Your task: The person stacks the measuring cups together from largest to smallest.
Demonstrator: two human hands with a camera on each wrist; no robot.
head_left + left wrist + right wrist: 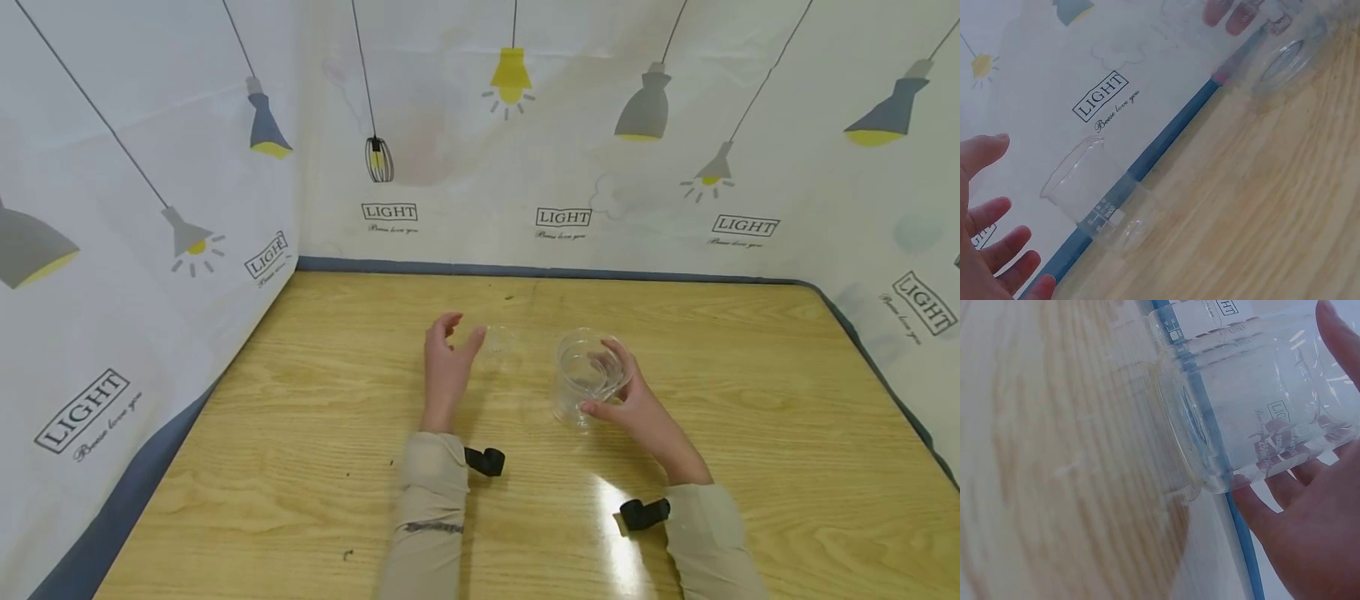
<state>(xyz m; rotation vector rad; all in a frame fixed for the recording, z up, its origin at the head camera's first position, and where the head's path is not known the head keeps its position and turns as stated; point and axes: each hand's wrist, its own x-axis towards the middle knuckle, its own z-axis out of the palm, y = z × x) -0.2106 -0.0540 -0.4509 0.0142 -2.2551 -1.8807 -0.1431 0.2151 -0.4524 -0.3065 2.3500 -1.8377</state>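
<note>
A small clear glass beaker (1094, 194) with white markings stands on the table. Beside it is my left hand (447, 354), thumb and fingers spread and loosely bent, with a gap to the glass in the left wrist view. In the head view this beaker (498, 346) is faint against the wood. My right hand (637, 404) grips a larger clear glass beaker (1235, 394) from its right side, thumb on the near wall and fingers round the far one. Inner rims and a second base ring show through its wall, as of a smaller glass nested inside.
The wooden table (337, 500) ends at a dark blue edge strip (540, 272) along the back. White cloth walls (465, 183) printed with lamps rise behind and at both sides. A black wrist camera (487, 461) sits on the left cuff, another black camera (643, 514) on the right.
</note>
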